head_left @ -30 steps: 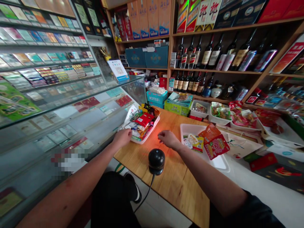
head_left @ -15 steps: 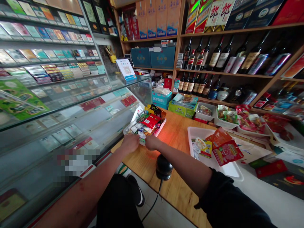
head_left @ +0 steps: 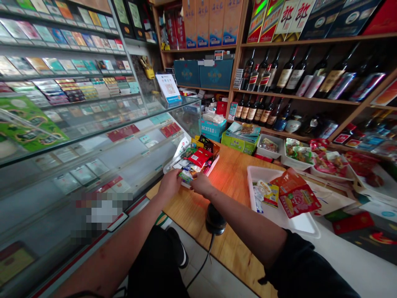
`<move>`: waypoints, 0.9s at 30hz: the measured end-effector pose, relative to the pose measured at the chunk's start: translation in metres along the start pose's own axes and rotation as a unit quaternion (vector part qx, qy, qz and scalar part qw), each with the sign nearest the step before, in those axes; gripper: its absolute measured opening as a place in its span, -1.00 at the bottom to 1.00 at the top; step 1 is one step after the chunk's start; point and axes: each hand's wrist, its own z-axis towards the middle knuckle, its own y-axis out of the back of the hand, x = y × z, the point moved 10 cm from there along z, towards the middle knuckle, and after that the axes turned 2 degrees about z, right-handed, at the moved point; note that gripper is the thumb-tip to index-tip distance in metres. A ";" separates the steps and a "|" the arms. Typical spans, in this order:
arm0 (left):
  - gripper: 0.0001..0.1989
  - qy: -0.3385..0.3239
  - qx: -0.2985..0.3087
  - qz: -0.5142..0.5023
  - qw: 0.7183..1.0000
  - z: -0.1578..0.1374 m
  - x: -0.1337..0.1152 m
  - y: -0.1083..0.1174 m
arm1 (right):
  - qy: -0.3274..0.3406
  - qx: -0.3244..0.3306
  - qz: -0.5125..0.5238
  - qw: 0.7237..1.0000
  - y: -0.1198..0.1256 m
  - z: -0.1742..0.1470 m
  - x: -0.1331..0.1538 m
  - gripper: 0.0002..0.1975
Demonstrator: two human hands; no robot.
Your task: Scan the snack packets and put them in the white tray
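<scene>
A pale tray heaped with small snack packets stands on the wooden counter. On top lies a red packet with a white label. At the tray's near end, my left hand is closed with its fingertips at the left side of a small green packet. My right hand is closed too, its fingertips at the packet's right side. The fingers partly hide the packet and the tray's near rim. Below my right forearm stands a black corded device, and a red glow falls beside the tray.
A glass display case runs along the left. To the right, a white tray holds several packets, with red snack bags across its far side. Shelves of bottles rise behind the wooden counter.
My fists have loosened slightly and my fingertips have shifted, so more of the green packet shows between them. The whole view has moved slightly; the trays stay in place.
</scene>
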 end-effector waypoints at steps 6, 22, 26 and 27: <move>-0.77 -0.001 -0.086 -0.138 0.987 -0.005 -0.013 0.035 | -0.041 -0.034 0.142 0.988 0.021 -0.018 -0.007 -0.57; -0.87 -0.040 -0.054 -0.305 0.950 -0.013 -0.129 0.047 | 0.017 -0.098 0.312 0.945 0.129 -0.082 -0.016 -0.85; -0.82 -0.043 -0.034 -0.324 0.945 -0.011 -0.151 0.037 | 0.025 -0.131 0.326 0.936 0.152 -0.090 -0.035 -0.81; -0.81 -0.042 -0.027 -0.331 0.942 -0.011 -0.156 0.033 | 0.026 -0.140 0.327 0.934 0.158 -0.091 -0.040 -0.79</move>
